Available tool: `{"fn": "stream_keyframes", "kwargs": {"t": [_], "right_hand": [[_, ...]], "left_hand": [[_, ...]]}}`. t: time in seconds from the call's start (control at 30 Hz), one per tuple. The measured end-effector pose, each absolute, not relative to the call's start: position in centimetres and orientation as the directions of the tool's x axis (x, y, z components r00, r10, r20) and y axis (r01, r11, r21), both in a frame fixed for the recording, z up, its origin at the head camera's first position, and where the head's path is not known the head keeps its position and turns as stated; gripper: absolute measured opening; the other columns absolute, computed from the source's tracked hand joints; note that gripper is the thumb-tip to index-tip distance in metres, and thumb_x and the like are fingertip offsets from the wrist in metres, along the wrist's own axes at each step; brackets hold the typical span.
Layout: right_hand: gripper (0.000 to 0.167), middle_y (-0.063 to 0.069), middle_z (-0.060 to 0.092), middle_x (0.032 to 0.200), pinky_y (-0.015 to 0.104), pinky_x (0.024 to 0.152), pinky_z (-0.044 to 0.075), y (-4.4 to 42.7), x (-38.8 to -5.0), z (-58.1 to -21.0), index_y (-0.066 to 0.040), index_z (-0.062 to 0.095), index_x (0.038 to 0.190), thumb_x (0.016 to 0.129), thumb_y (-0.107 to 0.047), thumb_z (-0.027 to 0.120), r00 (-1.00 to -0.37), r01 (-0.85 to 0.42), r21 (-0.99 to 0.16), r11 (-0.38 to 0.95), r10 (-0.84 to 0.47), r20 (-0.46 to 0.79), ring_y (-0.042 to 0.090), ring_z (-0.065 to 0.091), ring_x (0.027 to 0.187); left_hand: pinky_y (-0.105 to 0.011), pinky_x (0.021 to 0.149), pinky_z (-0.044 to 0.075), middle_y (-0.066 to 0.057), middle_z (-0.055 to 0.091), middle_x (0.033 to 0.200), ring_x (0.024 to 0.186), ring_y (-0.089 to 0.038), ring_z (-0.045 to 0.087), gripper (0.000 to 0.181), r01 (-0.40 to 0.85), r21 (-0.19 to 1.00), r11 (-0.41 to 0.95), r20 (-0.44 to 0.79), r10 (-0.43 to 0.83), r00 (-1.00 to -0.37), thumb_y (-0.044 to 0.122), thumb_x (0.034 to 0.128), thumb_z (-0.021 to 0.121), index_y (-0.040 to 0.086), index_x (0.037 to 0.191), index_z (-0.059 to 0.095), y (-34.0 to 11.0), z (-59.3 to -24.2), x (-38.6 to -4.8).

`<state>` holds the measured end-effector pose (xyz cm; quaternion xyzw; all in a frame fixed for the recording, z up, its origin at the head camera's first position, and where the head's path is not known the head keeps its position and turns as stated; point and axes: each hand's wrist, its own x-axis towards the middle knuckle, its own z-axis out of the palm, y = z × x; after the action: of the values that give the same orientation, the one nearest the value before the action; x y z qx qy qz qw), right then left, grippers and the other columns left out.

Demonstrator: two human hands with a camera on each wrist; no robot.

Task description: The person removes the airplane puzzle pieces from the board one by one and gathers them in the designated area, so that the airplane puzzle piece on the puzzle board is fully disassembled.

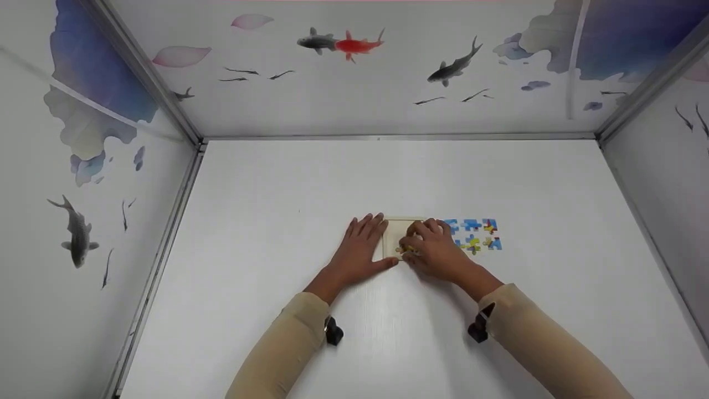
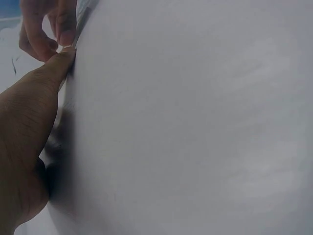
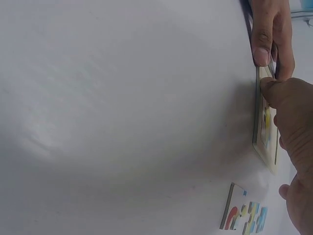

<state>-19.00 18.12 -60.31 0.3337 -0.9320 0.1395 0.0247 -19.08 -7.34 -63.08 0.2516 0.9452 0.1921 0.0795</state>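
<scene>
A shallow pale wooden puzzle tray (image 1: 391, 235) lies on the white table. My left hand (image 1: 357, 252) rests along its left side, fingers straight, with the thumb at the near left corner. Over the tray, my right hand (image 1: 437, 252) curls its fingers and pinches a yellowish puzzle piece (image 1: 409, 249) low in the tray, mostly covered by the fingers. In the right wrist view, yellow and blue puzzle colours (image 3: 267, 117) show inside the tray (image 3: 256, 132). The left wrist view has my left thumb (image 2: 61, 61) close to the right hand's fingertips (image 2: 66, 36).
Several loose jigsaw pieces (image 1: 472, 225) in blue, yellow and red lie in two rows right of the tray, partly behind the right hand. White walls (image 1: 388, 105) with painted fish enclose the table (image 1: 299, 177) at the back and sides.
</scene>
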Motion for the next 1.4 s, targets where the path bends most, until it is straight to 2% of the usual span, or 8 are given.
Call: {"fn": "stream_keyframes", "kwargs": {"t": [0.23, 0.33, 0.5, 0.67, 0.87, 1.17, 1.4], "right_hand": [[0.02, 0.007, 0.061, 0.123, 0.075, 0.111, 0.044, 18.02, -18.99, -60.14, -0.021, 0.078, 0.122, 0.105, -0.031, 0.079, -0.795, -0.598, -0.317, 0.736, -0.594, 0.122, 0.03, 0.052, 0.114], [0.023, 0.007, 0.06, 0.119, 0.068, 0.099, 0.046, 18.0, -18.9, -60.04, -0.022, 0.078, 0.125, 0.104, -0.032, 0.08, -0.811, -0.574, -0.327, 0.751, -0.576, 0.1, 0.027, 0.049, 0.106], [0.027, 0.006, 0.062, 0.114, 0.055, 0.084, 0.04, 17.92, -18.81, -59.95, -0.026, 0.076, 0.13, 0.105, -0.036, 0.079, -0.835, -0.537, -0.306, 0.786, -0.548, 0.057, 0.025, 0.048, 0.101], [0.028, 0.005, 0.063, 0.114, 0.052, 0.082, 0.04, 17.75, -18.82, -59.74, -0.027, 0.075, 0.13, 0.104, -0.037, 0.079, -0.844, -0.52, -0.3, 0.799, -0.535, 0.039, 0.026, 0.05, 0.102], [0.028, 0.004, 0.064, 0.119, 0.054, 0.085, 0.042, 17.62, -18.67, -59.9, -0.027, 0.075, 0.13, 0.104, -0.035, 0.079, -0.844, -0.52, -0.319, 0.792, -0.534, 0.049, 0.027, 0.053, 0.107], [0.027, 0.005, 0.063, 0.123, 0.059, 0.092, 0.044, 17.7, -18.51, -60.19, -0.023, 0.076, 0.13, 0.104, -0.031, 0.079, -0.83, -0.543, -0.343, 0.767, -0.553, 0.077, 0.029, 0.055, 0.112], [0.026, 0.006, 0.063, 0.122, 0.058, 0.092, 0.044, 17.84, -18.44, -60.34, -0.021, 0.077, 0.129, 0.104, -0.029, 0.08, -0.812, -0.573, -0.338, 0.747, -0.574, 0.108, 0.029, 0.054, 0.111]], "left_hand": [[-0.052, 0.143, 0.006, -0.002, 0.014, 0.188, 0.176, -0.027, 0.011, 0.1, 0.451, 0.413, 0.791, -0.044, 0.512, -0.858, 0.077, 0.1062, 0.05, 0.016, 0.179, 0.02, -7.3, -62.99, -19.12], [-0.052, 0.143, 0.005, -0.002, 0.014, 0.188, 0.176, -0.027, 0.01, 0.1, 0.452, 0.413, 0.791, -0.047, 0.514, -0.857, 0.077, 0.1061, 0.05, 0.016, 0.179, 0.02, -7.31, -63.01, -19.11], [-0.052, 0.143, 0.005, -0.003, 0.014, 0.188, 0.176, -0.028, 0.01, 0.1, 0.454, 0.416, 0.788, -0.044, 0.515, -0.856, 0.076, 0.1063, 0.051, 0.015, 0.179, 0.02, -7.28, -63.0, -19.15], [-0.052, 0.143, 0.006, -0.004, 0.015, 0.188, 0.175, -0.028, 0.011, 0.1, 0.461, 0.408, 0.788, -0.038, 0.519, -0.854, 0.077, 0.1062, 0.051, 0.015, 0.179, 0.021, -7.3, -62.97, -19.2], [-0.054, 0.143, 0.007, -0.004, 0.016, 0.188, 0.175, -0.029, 0.012, 0.099, 0.469, 0.407, 0.784, -0.027, 0.524, -0.851, 0.076, 0.1064, 0.051, 0.015, 0.178, 0.023, -7.32, -63.03, -19.15], [-0.058, 0.142, 0.009, -0.004, 0.017, 0.188, 0.175, -0.034, 0.013, 0.077, 0.501, 0.388, 0.774, 0.0, 0.543, -0.84, 0.072, 0.109, 0.05, 0.034, 0.175, 0.036, -7.39, -63.08, -18.99], [-0.057, 0.142, 0.008, -0.004, 0.016, 0.188, 0.175, -0.033, 0.012, 0.076, 0.493, 0.394, 0.776, -0.009, 0.54, -0.842, 0.072, 0.1089, 0.05, 0.036, 0.174, 0.036, -7.35, -63.16, -18.99]]}}
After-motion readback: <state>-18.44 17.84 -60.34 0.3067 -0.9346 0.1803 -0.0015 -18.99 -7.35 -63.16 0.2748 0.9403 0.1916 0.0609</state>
